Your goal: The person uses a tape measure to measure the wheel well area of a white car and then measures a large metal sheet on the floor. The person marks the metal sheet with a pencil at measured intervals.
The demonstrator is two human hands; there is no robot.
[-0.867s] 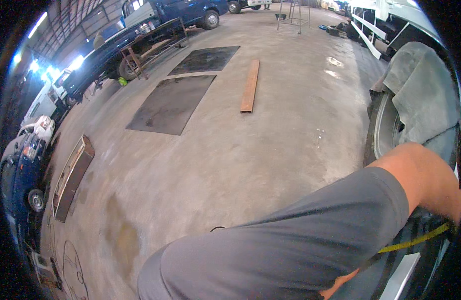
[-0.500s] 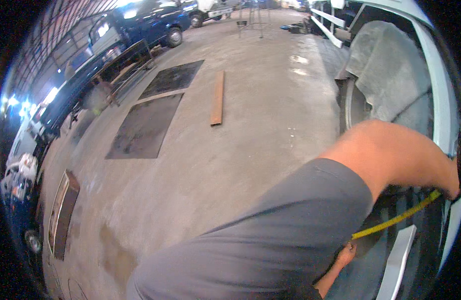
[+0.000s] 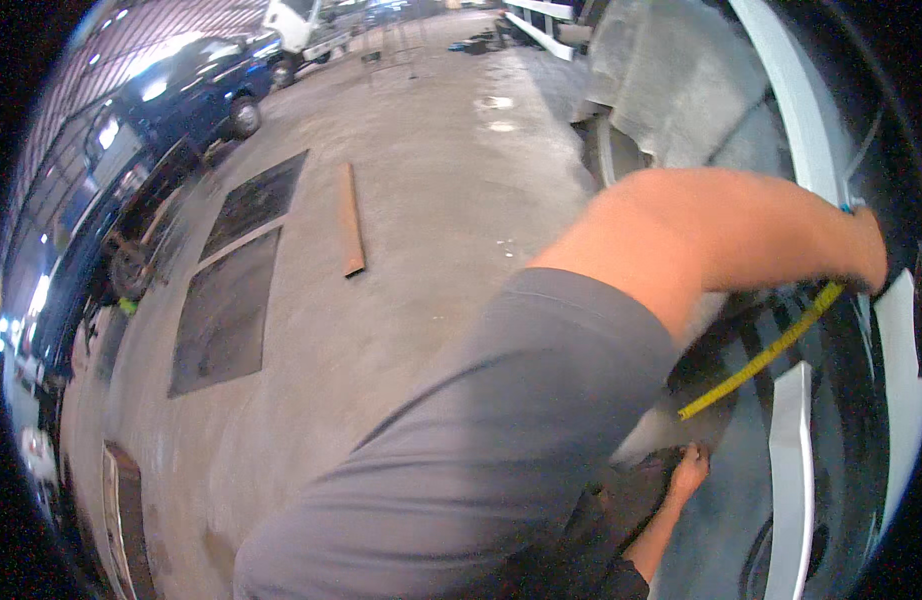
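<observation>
Below left hand (image 3: 867, 245), yellow tape (image 3: 761, 357), lower end just above right fingers (image 3: 695, 454)

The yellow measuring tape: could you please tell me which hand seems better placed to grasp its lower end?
Probably the right hand: it appears just below the lower end of the yellow measuring tape. The left hand is out beside the upper end.

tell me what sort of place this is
Probably a vehicle repair or body workshop: a dark blue vehicle stands indoors on the bare concrete floor, dark flat sheets lie out there, and a yellow measuring tape is extended close by.
</observation>
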